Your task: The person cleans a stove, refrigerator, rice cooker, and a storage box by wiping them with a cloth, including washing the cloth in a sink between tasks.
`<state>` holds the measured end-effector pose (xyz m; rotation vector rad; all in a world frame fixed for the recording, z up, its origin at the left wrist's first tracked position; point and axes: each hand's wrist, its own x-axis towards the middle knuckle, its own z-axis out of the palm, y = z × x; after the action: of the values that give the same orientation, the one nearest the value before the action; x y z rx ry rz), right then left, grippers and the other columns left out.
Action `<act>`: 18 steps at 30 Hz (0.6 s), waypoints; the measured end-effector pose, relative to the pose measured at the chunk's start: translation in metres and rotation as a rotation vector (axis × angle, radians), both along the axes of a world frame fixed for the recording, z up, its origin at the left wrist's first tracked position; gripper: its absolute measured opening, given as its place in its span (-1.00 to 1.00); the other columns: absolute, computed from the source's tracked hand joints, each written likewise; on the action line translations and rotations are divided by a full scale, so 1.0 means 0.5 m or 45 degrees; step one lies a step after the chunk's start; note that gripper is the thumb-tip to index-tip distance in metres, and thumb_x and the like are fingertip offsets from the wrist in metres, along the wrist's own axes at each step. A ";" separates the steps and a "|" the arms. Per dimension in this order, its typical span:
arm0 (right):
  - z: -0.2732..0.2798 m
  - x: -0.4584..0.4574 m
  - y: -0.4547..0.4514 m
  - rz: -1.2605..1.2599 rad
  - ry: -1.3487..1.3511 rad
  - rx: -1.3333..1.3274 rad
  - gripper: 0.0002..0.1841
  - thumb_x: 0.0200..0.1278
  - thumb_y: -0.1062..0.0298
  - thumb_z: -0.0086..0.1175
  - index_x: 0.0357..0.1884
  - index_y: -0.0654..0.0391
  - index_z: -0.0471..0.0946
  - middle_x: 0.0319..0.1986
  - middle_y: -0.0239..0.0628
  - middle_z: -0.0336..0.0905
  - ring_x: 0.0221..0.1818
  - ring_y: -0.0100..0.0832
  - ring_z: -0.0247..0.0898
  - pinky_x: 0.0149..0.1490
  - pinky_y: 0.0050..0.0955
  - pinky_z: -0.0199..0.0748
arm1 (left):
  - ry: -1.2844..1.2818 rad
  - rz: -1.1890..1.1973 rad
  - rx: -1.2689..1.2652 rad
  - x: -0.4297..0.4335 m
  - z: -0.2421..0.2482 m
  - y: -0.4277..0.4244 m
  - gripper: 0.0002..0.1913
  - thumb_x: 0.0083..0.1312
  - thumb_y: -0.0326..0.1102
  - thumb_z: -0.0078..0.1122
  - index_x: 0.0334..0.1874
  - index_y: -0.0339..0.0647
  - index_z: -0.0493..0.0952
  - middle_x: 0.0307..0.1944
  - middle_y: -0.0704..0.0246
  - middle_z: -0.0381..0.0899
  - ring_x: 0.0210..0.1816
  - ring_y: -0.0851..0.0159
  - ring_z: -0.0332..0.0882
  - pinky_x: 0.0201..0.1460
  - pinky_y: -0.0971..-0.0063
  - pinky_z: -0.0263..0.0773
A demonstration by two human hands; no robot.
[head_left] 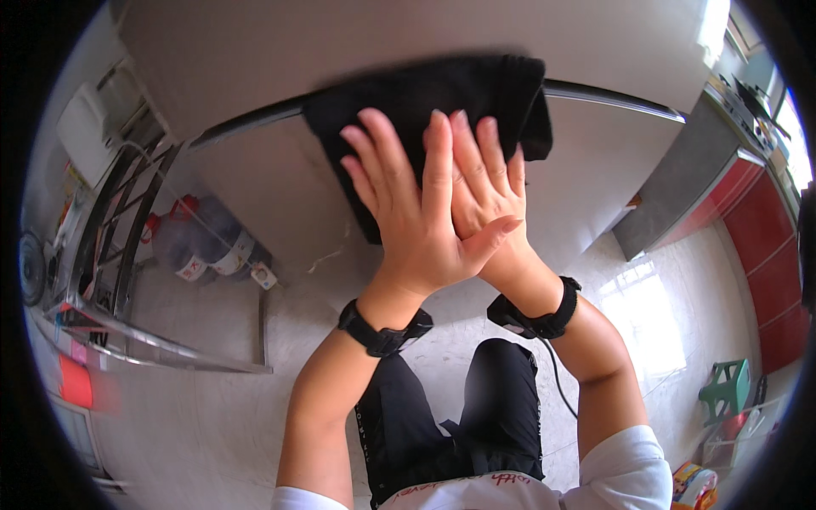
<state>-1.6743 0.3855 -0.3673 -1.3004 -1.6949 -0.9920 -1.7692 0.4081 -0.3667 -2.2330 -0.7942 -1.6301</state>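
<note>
A folded black cloth (440, 83) lies against the front of a grey chest or cabinet-like appliance (612, 140), across the dark seam between its two panels. My left hand (421, 197) rests flat with spread fingers on the cloth's lower part. Its thumb side overlaps my right hand (494, 185), whose fingers also lie on the cloth, towards its right end. Neither hand grips the cloth; the palms are hidden. Both wrists wear black straps with small devices.
At left stand a metal rack (127, 331), large plastic water bottles (217, 242) with red handles and a white power socket (262, 275) on a cord. At right are a red-fronted kitchen counter (765, 274), a green stool (727, 389) and a colourful container (693, 488) on the tiled floor.
</note>
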 end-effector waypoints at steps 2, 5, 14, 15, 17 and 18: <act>-0.039 0.024 -0.002 -0.010 -0.016 -0.013 -0.46 0.07 0.09 -0.03 0.16 -0.02 0.41 0.24 -0.34 0.24 0.30 -0.22 0.09 0.17 -0.02 0.11 | 0.040 -0.011 0.043 0.011 -0.040 0.014 -0.05 0.19 0.36 -0.19 0.36 -0.40 0.01 0.37 -0.23 -0.33 0.40 -0.28 -0.43 0.33 -0.12 -0.54; -0.192 0.053 -0.032 0.000 -0.065 -0.188 -0.48 0.04 0.07 0.01 0.12 -0.05 0.43 0.21 -0.38 0.27 0.26 -0.24 0.12 0.12 -0.09 0.12 | 0.269 0.023 -0.013 0.002 -0.216 -0.007 -0.04 0.16 0.37 -0.15 0.35 -0.40 0.01 0.36 -0.23 -0.27 0.40 -0.27 -0.36 0.34 -0.13 -0.50; -0.387 0.118 -0.129 0.256 0.222 -0.728 -0.41 0.05 0.23 0.10 0.20 0.09 0.31 0.14 -0.25 0.31 0.22 -0.24 0.18 0.19 -0.10 0.10 | 0.835 -0.237 -0.376 -0.039 -0.473 -0.046 -0.11 0.07 0.24 0.12 0.29 -0.33 0.15 0.25 0.05 0.20 0.30 0.05 0.12 0.30 0.19 0.08; -0.358 0.118 -0.113 0.225 0.225 -0.618 -0.41 0.05 0.23 0.09 0.19 0.10 0.32 0.15 -0.24 0.30 0.23 -0.21 0.17 0.18 0.03 0.10 | 0.766 -0.290 -0.277 -0.028 -0.444 -0.035 -0.10 0.09 0.27 0.08 0.29 -0.36 0.15 0.27 0.04 0.17 0.32 0.03 0.09 0.30 0.21 0.07; -0.253 0.137 -0.076 0.188 0.271 -0.316 -0.43 0.07 0.22 0.06 0.20 0.10 0.33 0.18 -0.21 0.28 0.24 -0.11 0.15 0.20 0.20 -0.01 | 0.580 -0.194 0.005 0.029 -0.356 -0.004 -0.03 0.15 0.43 -0.23 0.34 -0.37 0.07 0.35 0.00 0.04 0.41 -0.04 -0.13 0.40 0.08 -0.32; -0.190 0.155 -0.058 0.140 0.304 -0.120 -0.43 0.08 0.20 0.05 0.20 0.10 0.33 0.19 -0.19 0.27 0.24 -0.09 0.14 0.23 0.21 -0.09 | 0.484 -0.257 0.029 0.068 -0.274 -0.002 0.00 0.16 0.47 -0.33 0.35 -0.38 0.04 0.36 -0.02 0.01 0.43 -0.06 -0.20 0.39 0.03 -0.48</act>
<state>-1.5968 0.3563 -0.4623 -1.3145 -1.6247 -0.6717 -1.7352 0.4072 -0.5036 -2.5625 -0.4614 -1.2176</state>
